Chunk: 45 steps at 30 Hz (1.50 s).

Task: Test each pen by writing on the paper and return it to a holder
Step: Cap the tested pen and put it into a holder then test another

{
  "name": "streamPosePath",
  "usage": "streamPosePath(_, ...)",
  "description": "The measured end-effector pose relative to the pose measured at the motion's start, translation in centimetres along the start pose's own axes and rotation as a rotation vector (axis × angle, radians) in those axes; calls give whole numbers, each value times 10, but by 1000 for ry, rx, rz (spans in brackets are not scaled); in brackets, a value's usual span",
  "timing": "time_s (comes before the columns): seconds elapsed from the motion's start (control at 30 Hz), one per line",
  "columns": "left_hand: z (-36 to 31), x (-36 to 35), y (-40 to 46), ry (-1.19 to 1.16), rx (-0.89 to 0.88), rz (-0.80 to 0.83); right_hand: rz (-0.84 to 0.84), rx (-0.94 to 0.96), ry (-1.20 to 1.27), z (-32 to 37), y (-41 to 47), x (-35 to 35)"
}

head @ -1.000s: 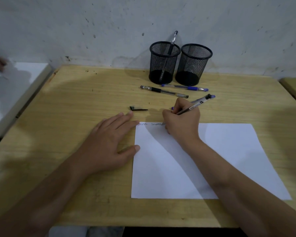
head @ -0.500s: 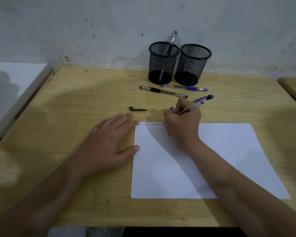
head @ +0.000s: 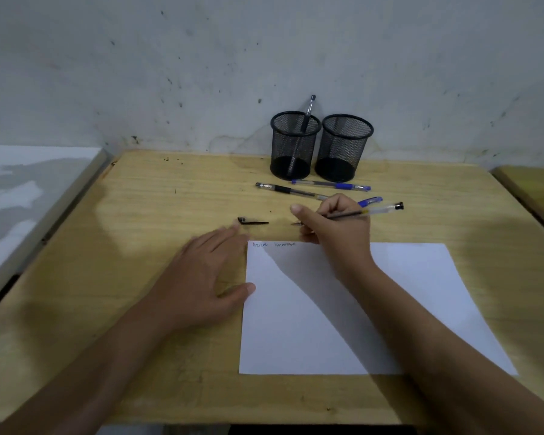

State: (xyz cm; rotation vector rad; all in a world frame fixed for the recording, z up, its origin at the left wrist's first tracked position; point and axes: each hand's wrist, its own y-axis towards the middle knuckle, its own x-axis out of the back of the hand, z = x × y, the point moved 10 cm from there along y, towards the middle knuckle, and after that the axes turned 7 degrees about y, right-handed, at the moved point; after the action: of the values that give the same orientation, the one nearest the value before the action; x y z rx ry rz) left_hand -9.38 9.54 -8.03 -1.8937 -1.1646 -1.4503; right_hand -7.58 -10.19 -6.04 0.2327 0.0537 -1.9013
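Right hand (head: 336, 233) grip closed round the clear black-ink pen (head: 366, 211), lifted past the white paper sheet (head: 358, 309).
Carry it tip-down to the black mesh holder (head: 343, 147) beyond the grip; left hand (head: 201, 277), open, steadies the paper.

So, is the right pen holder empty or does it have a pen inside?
Empty, as far as visible. Through the mesh of the right holder no pen shows, while the left holder has one pen leaning out.
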Motion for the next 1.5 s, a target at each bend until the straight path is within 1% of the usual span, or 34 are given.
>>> streamPosePath(0.07,-7,11,1,10,-14,-82,81,-32,3,3,-7,-5)
streamPosePath(0.13,-20,26,3,-58,-21,-193,117,-50,28,7,-17,-7)
streamPosePath(0.23,-42,47,8,-249,-37,-348,97,-68,80,11,-25,-6)
streamPosePath(0.33,-66,65,14,-366,-73,-464,86,-34,38,22,-32,-3)
streamPosePath(0.43,-76,74,21,-436,-56,-503,85,22,12,37,-36,2)
streamPosePath(0.6,-87,84,25,-398,-63,-529,54,67,66,53,-40,11)
streamPosePath(0.8,-89,89,31,-385,-70,-534,-29,62,112,57,-35,27)
streamPosePath(0.87,-77,82,37,-363,-34,-509,-70,63,121,57,-33,33)
streamPosePath(0.93,-52,64,49,-273,44,-421,-114,49,134,55,-31,40)
streamPosePath(1.03,-14,29,66,-28,175,-215,-147,41,134,53,-29,47)
streamPosePath(1.1,0,17,70,38,233,-147,-151,43,120,52,-30,49)
streamPosePath(1.2,3,22,72,57,273,-186,-155,45,104,53,-31,52)
streamPosePath(1.27,4,26,73,87,295,-184,-157,50,102,54,-31,53)
streamPosePath(1.33,7,24,74,77,304,-146,-153,58,102,55,-30,53)
streamPosePath(1.4,11,24,73,2,308,-140,-146,61,93,55,-30,52)
streamPosePath(1.5,5,32,71,-158,277,-211,-140,68,98,56,-30,51)
